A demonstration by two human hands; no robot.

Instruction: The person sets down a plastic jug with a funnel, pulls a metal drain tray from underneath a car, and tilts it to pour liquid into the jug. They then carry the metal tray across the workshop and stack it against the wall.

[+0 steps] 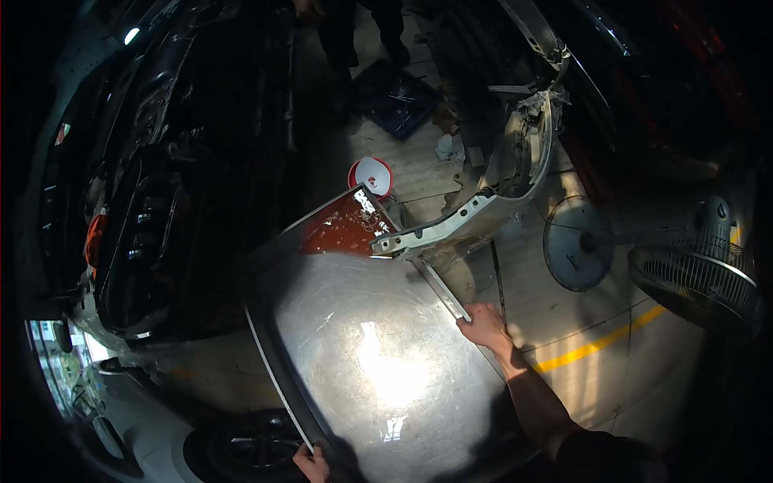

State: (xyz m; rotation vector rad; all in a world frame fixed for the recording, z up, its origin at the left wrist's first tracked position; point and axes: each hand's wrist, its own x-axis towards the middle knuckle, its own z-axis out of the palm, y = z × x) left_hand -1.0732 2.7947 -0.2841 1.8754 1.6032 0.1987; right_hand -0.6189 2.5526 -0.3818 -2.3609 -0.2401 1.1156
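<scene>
A scratched, shiny metal top [322, 322] of what looks like a workshop cart or table lies in front of me. My right hand [485, 328] is closed around its right edge rail, thumb near the rail's end. At the lower left, my left hand [312, 463] is closed on the near end of the left edge rail; part of it is cut off by the frame. Beyond the metal top is a red panel [334, 225] with white lettering. A pale bumper-like car part [459, 217] has one end at the far right corner of the top; whether they touch, I cannot tell.
A standing fan [692, 274] with a round base [578, 243] is on the right. A white-and-red container [371, 176] and a dark tray [396, 98] stand on the floor ahead. Another person's legs [362, 32] show at the top. Cars flank the left, including a light-coloured one [153, 410].
</scene>
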